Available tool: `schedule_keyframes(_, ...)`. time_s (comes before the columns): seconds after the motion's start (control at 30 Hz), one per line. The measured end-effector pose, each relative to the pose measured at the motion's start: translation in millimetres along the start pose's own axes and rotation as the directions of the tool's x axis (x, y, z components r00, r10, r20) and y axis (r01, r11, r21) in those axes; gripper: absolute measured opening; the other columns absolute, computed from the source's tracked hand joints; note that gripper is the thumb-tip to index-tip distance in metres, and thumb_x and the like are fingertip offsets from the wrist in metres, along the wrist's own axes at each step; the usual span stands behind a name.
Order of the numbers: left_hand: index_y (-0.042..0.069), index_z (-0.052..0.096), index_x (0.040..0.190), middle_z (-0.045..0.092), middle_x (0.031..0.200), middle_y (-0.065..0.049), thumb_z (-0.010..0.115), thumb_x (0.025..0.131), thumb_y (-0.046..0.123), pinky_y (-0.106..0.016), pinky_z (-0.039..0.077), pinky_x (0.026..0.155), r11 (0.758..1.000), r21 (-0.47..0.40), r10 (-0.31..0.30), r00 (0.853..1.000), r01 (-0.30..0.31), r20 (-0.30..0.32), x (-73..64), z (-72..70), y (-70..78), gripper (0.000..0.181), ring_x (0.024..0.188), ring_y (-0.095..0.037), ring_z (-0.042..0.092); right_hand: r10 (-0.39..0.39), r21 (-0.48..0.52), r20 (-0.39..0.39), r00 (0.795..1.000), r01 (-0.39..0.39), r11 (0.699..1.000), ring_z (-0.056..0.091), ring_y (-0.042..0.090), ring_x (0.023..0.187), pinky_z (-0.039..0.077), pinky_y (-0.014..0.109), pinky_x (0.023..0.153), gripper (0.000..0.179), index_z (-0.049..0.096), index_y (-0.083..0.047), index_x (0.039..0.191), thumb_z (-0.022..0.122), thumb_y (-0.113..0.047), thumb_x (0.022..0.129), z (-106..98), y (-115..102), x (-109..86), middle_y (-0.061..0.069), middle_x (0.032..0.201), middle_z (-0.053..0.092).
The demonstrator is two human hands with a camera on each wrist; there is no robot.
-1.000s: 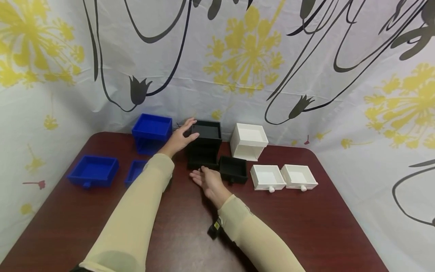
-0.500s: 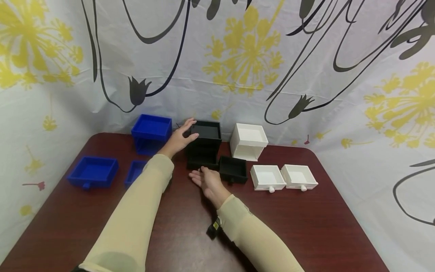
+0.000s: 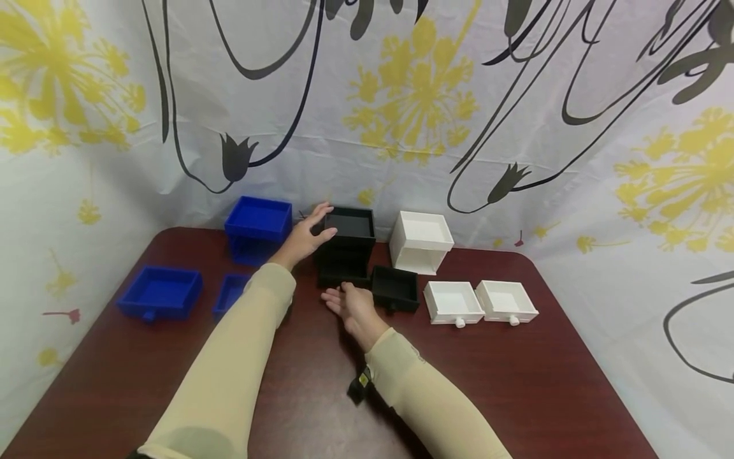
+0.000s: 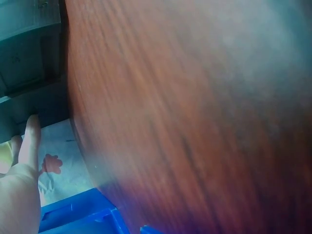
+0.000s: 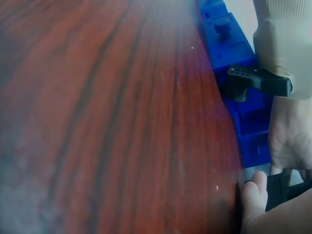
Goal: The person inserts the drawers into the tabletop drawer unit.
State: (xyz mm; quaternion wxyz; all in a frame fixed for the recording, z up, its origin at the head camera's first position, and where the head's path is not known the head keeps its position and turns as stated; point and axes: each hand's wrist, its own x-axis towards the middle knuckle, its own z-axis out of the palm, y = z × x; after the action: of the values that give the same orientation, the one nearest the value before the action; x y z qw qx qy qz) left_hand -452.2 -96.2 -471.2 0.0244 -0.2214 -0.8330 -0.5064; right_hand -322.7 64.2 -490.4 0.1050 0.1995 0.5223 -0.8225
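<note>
A black drawer cabinet (image 3: 351, 223) stands at the back of the table, its lower front compartment dark. At its left side is my left hand (image 3: 304, 242), thumb and fingers spread and straight; in the left wrist view the fingertips meet the black cabinet (image 4: 29, 63). Low before the cabinet, my right hand (image 3: 357, 309) lies palm up with its fingers extended leftward. Whether it touches the cabinet I cannot tell. Just right of it sits a black drawer (image 3: 395, 288) with a knob. Neither hand grips anything.
Left stand a blue cabinet (image 3: 259, 220), a blue drawer (image 3: 162, 292) and another blue drawer (image 3: 228, 294), partly hidden by my left sleeve. Right are a white cabinet (image 3: 421, 239) and two white drawers, one (image 3: 453, 301) beside the other (image 3: 506, 299). A patterned curtain (image 3: 367, 127) hangs behind the table.
The head view has shifted very slightly. Both hands and all the cabinets and drawers keep their places.
</note>
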Motion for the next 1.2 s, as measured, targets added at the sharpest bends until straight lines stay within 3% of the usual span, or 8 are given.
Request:
schedule_keyframes(0.4,0.03,0.032,0.161,0.014,0.167,0.017,0.058,0.102,0.042,-0.061,0.025,0.117,1.0,-0.007,-0.008,1.0,0.008,0.006,-0.2,-0.1,-2.9,0.065,0.153,-0.028,0.021,0.005,0.022,0.004,1.0,-0.005,1.0,0.069,0.032,0.11,0.052,0.042,0.099,0.036,0.045,0.01,0.136,0.043,-0.014,0.11,1.9,-1.2,0.9,0.031,0.129,0.06)
schedule_keyframes(0.63,0.032,0.031,0.16,0.013,0.167,0.018,0.057,0.101,0.05,-0.059,0.025,0.117,1.0,0.002,-0.013,1.0,0.013,0.004,-0.5,0.8,-3.1,0.067,0.153,-0.027,0.02,0.003,0.042,0.003,1.0,-0.003,0.999,0.068,0.034,0.113,0.053,0.041,0.098,0.034,0.044,0.01,0.135,0.042,-0.013,0.11,2.2,0.6,3.3,0.032,0.13,0.059)
schedule_keyframes(0.93,0.028,0.031,0.161,0.014,0.168,0.015,0.058,0.101,0.05,-0.058,0.024,0.119,1.0,0.006,0.017,1.0,-0.017,0.0,0.8,0.5,3.7,0.069,0.154,-0.026,0.02,-0.029,0.043,-0.012,1.0,0.03,0.999,0.069,0.033,0.112,0.053,0.041,0.098,0.044,0.037,0.007,0.147,0.043,-0.015,0.11,4.5,-1.9,5.8,0.03,0.129,0.061)
schedule_keyframes(1.2,0.027,0.031,0.161,0.014,0.168,0.016,0.056,0.101,0.052,-0.058,0.024,0.119,1.0,-0.002,0.017,1.0,-0.017,0.012,-1.1,-1.3,2.0,0.069,0.153,-0.026,0.02,-0.027,0.033,-0.006,1.0,0.027,0.999,0.068,0.034,0.113,0.052,0.042,0.099,0.039,0.043,0.009,0.14,0.042,-0.016,0.11,5.5,0.0,4.8,0.03,0.13,0.06)
